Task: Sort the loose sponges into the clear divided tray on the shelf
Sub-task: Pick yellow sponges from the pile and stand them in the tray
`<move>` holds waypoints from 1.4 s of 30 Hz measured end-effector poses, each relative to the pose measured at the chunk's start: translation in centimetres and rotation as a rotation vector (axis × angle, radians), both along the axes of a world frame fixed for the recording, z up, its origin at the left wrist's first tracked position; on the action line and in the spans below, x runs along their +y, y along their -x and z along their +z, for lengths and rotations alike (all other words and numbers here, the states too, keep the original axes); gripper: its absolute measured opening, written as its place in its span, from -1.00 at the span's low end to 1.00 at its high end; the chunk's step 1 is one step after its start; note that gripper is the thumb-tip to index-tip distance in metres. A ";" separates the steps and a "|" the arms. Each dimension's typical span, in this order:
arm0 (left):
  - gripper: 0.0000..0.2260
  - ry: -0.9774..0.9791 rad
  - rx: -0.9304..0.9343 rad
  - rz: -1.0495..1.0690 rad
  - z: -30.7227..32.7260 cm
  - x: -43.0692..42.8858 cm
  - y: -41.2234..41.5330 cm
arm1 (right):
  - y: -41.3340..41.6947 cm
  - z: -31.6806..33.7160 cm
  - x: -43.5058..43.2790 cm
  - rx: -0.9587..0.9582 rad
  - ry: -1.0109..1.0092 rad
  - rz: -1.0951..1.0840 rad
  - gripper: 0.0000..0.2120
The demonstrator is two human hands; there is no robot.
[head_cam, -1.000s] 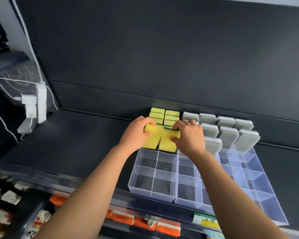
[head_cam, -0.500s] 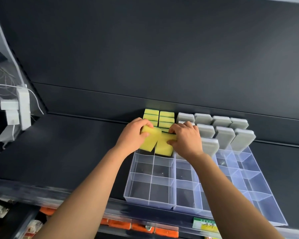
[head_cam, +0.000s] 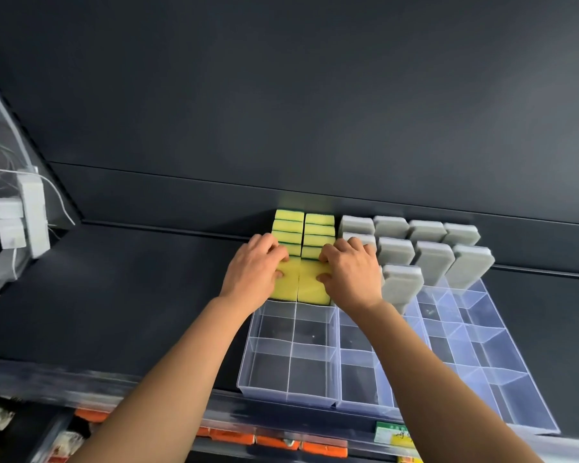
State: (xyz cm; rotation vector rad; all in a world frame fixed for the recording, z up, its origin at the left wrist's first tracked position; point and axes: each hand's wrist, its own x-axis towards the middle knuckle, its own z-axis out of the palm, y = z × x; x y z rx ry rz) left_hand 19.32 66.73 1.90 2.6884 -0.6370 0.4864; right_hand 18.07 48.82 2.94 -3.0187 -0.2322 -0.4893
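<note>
Sponges (head_cam: 395, 250), apparently upright, in tray's (head_cam: 288, 396) rear compartments

Left hand (head_cam: 253, 274) and right hand (head_cam: 351, 274) each gripping an upright yellow sponge (head_cam: 286, 279), second yellow sponge (head_cam: 313, 280) beside it, in the clear divided tray (head_cam: 291, 369), grey sponges (head_cam: 428, 252) standing to the right, dark shelf (head_cam: 141, 295)

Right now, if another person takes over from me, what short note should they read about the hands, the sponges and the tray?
Hands: left hand grips the left yellow sponge; right hand grips the right yellow sponge, both upright, side by side, in the left columns of the tray.
Done: yellow stack behind them, gray sponges standing on the right.
Left: seat these two, let go; front compartments are empty. No loose sponges in view.
</note>
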 end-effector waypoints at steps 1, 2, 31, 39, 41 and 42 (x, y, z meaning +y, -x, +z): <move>-0.77 -0.004 0.001 -0.001 0.0 -0.1 0.1 | 0.1 0.0 0.1 0.005 0.015 -0.003 -0.71; -0.78 -0.001 0.001 0.001 -0.1 -0.2 0.1 | 0.1 0.0 0.2 0.003 0.029 -0.006 -0.71; -0.61 -0.170 -0.151 -0.236 2.1 -21.6 11.1 | 18.0 0.6 -21.7 -0.001 -0.060 -0.372 -0.62; -0.70 -0.198 -0.056 -0.328 0.6 -33.3 17.2 | 26.5 -0.3 -32.7 0.086 -0.054 -0.455 -0.61; -0.71 -0.199 -0.053 -0.350 0.4 -36.3 18.7 | 28.4 -0.6 -35.4 0.100 -0.067 -0.487 -0.60; -0.70 -0.193 -0.052 -0.361 0.4 -37.4 19.2 | 29.0 -0.7 -36.5 0.096 -0.073 -0.498 -0.61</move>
